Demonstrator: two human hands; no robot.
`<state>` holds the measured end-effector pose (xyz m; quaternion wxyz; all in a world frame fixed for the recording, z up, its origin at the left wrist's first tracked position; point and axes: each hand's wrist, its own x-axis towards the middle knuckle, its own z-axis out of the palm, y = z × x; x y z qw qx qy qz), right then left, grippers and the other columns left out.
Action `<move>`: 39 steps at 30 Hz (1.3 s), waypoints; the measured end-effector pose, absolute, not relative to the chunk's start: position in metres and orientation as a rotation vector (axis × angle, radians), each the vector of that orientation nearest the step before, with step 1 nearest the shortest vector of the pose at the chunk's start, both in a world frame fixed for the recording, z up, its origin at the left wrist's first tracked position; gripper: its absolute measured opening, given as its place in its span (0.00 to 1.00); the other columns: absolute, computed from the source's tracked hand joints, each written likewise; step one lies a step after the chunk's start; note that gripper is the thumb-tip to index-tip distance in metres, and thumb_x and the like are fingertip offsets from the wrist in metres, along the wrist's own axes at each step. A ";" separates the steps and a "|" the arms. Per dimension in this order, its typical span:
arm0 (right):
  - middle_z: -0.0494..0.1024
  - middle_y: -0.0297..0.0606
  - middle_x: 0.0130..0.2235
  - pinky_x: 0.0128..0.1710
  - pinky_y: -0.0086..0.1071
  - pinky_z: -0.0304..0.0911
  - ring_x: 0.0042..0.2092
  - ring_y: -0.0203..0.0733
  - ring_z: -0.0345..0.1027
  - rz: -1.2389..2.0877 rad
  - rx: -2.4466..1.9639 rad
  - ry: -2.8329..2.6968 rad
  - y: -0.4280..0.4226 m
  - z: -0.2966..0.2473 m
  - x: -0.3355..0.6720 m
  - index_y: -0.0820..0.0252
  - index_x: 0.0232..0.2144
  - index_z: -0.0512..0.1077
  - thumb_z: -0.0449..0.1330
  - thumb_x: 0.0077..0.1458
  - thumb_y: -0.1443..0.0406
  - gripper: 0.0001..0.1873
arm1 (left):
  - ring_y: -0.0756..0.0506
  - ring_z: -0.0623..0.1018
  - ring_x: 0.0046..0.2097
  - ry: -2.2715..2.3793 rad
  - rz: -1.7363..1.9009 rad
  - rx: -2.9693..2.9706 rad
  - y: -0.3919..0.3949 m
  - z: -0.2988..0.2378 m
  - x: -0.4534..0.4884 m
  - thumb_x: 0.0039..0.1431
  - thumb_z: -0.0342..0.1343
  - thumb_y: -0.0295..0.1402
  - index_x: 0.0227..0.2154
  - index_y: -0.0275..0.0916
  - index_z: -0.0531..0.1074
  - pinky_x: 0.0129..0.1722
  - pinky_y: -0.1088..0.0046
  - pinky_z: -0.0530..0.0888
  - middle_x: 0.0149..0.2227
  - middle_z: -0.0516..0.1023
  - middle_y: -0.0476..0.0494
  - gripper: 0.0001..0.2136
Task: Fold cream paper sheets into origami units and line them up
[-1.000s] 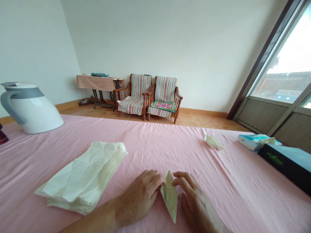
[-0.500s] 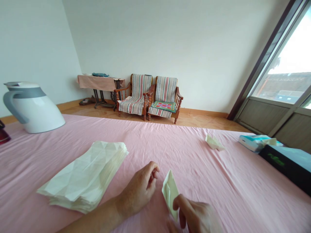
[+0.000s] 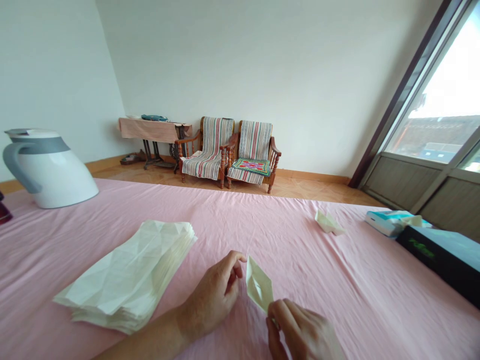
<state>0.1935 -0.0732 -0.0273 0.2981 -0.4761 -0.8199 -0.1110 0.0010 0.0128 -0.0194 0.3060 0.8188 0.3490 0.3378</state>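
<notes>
A pale cream folded paper (image 3: 259, 284), pointed at its far end with a slit-like pocket along its middle, stands tilted over the pink cloth. My right hand (image 3: 300, 327) pinches its near end between thumb and fingers, which hide that end. My left hand (image 3: 213, 285) rests on the cloth just left of it, fingers curled in with nothing visible in them. The index fingertip is at the paper's far tip; whether they touch I cannot tell. Left of my forearm lies a thick stack of creased cream paper sheets (image 3: 131, 270).
Another folded paper piece (image 3: 329, 223) sits farther back on the pink cloth (image 3: 360, 295). At the right are a tissue pack (image 3: 388, 223) and a black-sided box (image 3: 431, 252). A white and grey jug (image 3: 62, 172) stands at the left, beside a dark red object (image 3: 3, 212).
My right hand has tilted the folded paper, bringing its far tip leftward to my left index finger and turning its slit into clearer view. My left hand has barely moved.
</notes>
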 end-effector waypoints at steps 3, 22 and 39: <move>0.68 0.30 0.21 0.19 0.22 0.56 0.19 0.31 0.64 -0.231 -1.287 -2.164 -0.072 -0.027 0.195 0.58 0.26 0.64 0.49 0.58 0.73 0.11 | 0.49 0.74 0.35 0.922 0.897 2.180 0.013 -0.021 0.001 0.55 0.45 0.19 0.50 0.42 0.60 0.39 0.73 0.71 0.34 0.71 0.50 0.20; 0.71 0.32 0.23 0.24 0.27 0.52 0.24 0.37 0.67 -0.305 -1.895 -1.773 -0.011 -0.002 0.274 0.58 0.29 0.65 0.50 0.61 0.68 0.08 | 0.50 0.74 0.33 0.966 0.841 2.254 0.017 -0.029 0.000 0.56 0.45 0.20 0.50 0.40 0.63 0.36 0.75 0.71 0.33 0.72 0.48 0.19; 0.71 0.42 0.51 0.44 0.44 0.69 0.46 0.45 0.70 -0.158 -2.344 -1.565 0.083 -0.025 0.337 0.60 0.51 0.67 0.58 0.62 0.60 0.17 | 0.50 0.74 0.33 1.008 0.847 2.219 0.021 -0.036 0.000 0.53 0.46 0.17 0.48 0.41 0.66 0.36 0.77 0.70 0.33 0.72 0.49 0.21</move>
